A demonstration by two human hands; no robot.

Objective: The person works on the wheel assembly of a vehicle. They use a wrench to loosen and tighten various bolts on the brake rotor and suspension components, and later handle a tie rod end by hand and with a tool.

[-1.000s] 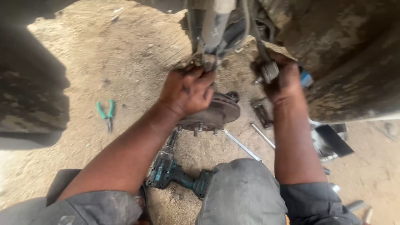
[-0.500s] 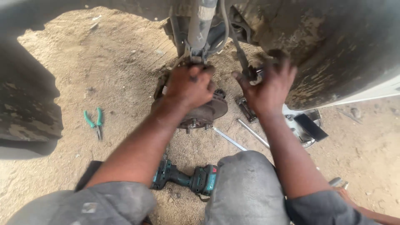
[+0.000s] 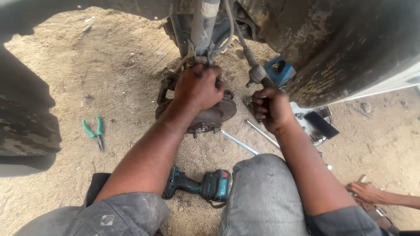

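Observation:
My left hand (image 3: 199,87) is clamped over the top of the rusty wheel hub and brake disc (image 3: 216,116), right where the strut (image 3: 203,26) comes down from the car's underside. My right hand (image 3: 271,107) is curled into a fist just below the grey rod joint (image 3: 258,75). Its fingers wrap around the joint's lower end, and what lies inside the fist is hidden. A blue jack head (image 3: 280,70) sits behind that joint under the dirty wheel arch (image 3: 341,48).
Green-handled pliers (image 3: 94,131) lie on the sandy ground at left. A teal cordless driver (image 3: 199,185) rests between my knees. Two long metal wrenches (image 3: 238,142) lie below the disc. A round metal plate (image 3: 317,124) is at right. Another person's hand (image 3: 369,192) reaches in at lower right.
My right hand has dropped a little and its spread fingers have curled into a fist under the rod joint. My left hand stays on the hub. The view has shifted slightly.

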